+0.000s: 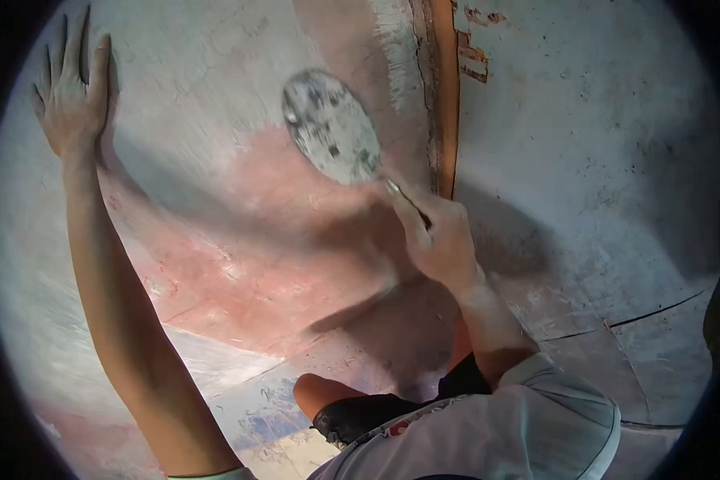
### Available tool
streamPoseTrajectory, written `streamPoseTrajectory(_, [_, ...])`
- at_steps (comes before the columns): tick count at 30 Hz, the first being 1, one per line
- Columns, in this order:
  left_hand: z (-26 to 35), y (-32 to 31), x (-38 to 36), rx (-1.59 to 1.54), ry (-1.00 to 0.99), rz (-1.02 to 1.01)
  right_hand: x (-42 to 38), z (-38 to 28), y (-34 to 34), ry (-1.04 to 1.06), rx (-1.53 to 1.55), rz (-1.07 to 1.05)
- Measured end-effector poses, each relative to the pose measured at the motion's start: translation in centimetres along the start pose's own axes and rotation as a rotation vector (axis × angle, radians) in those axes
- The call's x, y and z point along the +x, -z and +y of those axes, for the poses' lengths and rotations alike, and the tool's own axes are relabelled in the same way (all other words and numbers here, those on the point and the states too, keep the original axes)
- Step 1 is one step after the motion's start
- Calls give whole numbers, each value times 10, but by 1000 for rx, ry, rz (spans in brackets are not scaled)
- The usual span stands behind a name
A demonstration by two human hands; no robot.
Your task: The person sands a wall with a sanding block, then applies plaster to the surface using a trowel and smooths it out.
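Observation:
My left hand (74,104) lies flat against the wall (200,72) at the upper left, fingers spread, holding nothing. My right hand (444,240) is closed around the handle of an oval-bladed trowel (334,128). The blade points up and left, its visible face smeared with white and grey material and slightly blurred. Behind it the wall surface is partly whitish and partly a reddish-pink patch (216,280), with pale streaks. The trowel and my right forearm cast shadows across this surface.
Right of the trowel runs an orange-brown vertical strip (446,96) with chipped edges. Beyond it stands a grey-blue, stained panel (584,120). Dark crack lines (656,310) cross the lower right. My knee (324,392) and dark shorts show at the bottom, near the stained floor.

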State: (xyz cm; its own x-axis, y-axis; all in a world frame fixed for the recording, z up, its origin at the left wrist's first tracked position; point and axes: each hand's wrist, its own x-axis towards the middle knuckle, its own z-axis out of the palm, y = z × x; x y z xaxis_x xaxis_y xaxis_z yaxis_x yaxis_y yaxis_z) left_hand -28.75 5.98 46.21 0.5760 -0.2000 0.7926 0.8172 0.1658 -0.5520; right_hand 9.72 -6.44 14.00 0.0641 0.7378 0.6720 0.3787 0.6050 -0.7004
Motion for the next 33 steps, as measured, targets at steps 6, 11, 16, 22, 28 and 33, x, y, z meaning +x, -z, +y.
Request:
streamPoseTrajectory(6, [-6,-5,-3,-2,-26,34,-34,36,-24,54,-55,42])
streamPoseTrajectory(11, [-9,-7,-3,-11,-50,56,-20,23,-18,39,-116,31])
streamPoseTrajectory(16, [-4,-6,-8,-18,-27,43,-8,30,-23,106,-208,14])
streamPoseTrajectory(22, [-1,-2,-9,-24,-21,25,-13,20,-7,10,-111,-19])
streamPoseTrajectory(28, [-3,-1,-3,-15,-19,26,-24,22,-7,30,-65,1])
streamPoseTrajectory(33, [22,21,11,1260,-110,-519,-5,16,9,0,-44,-21])
